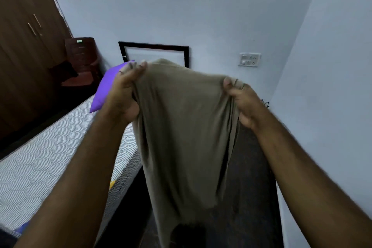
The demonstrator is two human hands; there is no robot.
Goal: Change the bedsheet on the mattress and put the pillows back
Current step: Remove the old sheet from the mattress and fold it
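Up close, both hands hold the sheet raised in front of the body. The left hand has its fingers curled over the top edge with a bunch of cloth gathered in the palm. The right hand pinches the other end, thumb on the near side and fingers wrapped behind. The olive cloth hangs long and narrow between them, its lower end trailing toward the dark floor, so it looks folded or bunched, not yet opened.

To do this step well, it seems best to find two true corners before throwing: slide each hand outward along the top edge until the cloth runs taut, then lift and cast it over the mattress. Keeping the low end off the floor would keep it clean.

That mattress lies to the left, bare and quilted, its near long edge running along a narrow strip of floor where the person stands. The wall on the right is close, so the arms have little room to spread that way; the open side is leftward, over the bed. At the far end a purple pillow leans up, with a dark-framed board against the back wall. A chair and a brown wardrobe stand beyond the bed.
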